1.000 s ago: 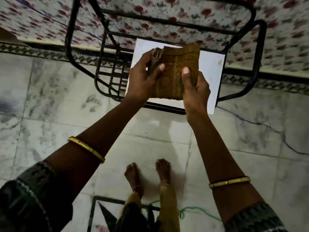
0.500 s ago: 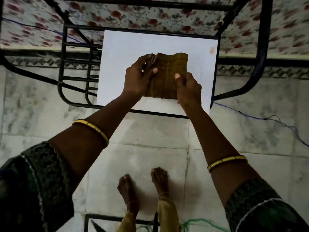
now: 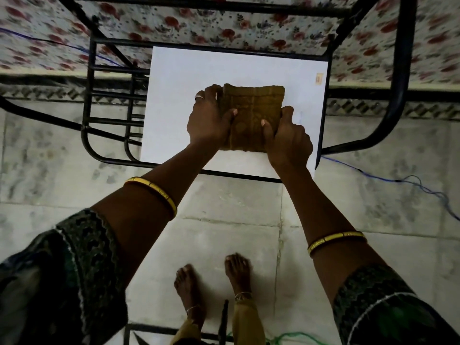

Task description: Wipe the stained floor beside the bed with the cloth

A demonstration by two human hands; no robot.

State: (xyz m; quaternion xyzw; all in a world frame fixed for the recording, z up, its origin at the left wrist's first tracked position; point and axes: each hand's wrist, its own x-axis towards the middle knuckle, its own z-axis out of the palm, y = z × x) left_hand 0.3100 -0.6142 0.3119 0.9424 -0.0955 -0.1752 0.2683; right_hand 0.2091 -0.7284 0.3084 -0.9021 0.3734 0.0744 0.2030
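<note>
A folded mustard-brown cloth (image 3: 251,113) lies over the white top (image 3: 189,78) of a black-framed table. My left hand (image 3: 209,118) grips the cloth's left edge, thumb on top. My right hand (image 3: 286,138) grips its lower right corner, thumb pressed on the fabric. The grey marbled floor (image 3: 231,212) stretches below the table toward my bare feet (image 3: 214,280). The bed with a floral sheet (image 3: 189,23) runs along the top of the view.
The table's black metal frame (image 3: 398,78) and side rack (image 3: 112,115) stand against the bed. A blue wire (image 3: 388,180) trails over the floor at right. A green cord (image 3: 293,336) lies near my feet. Grey smudges mark the tiles at left (image 3: 57,155).
Both hands have come down with the cloth toward the white tabletop, and the view has shifted so the table looks larger and nearer.
</note>
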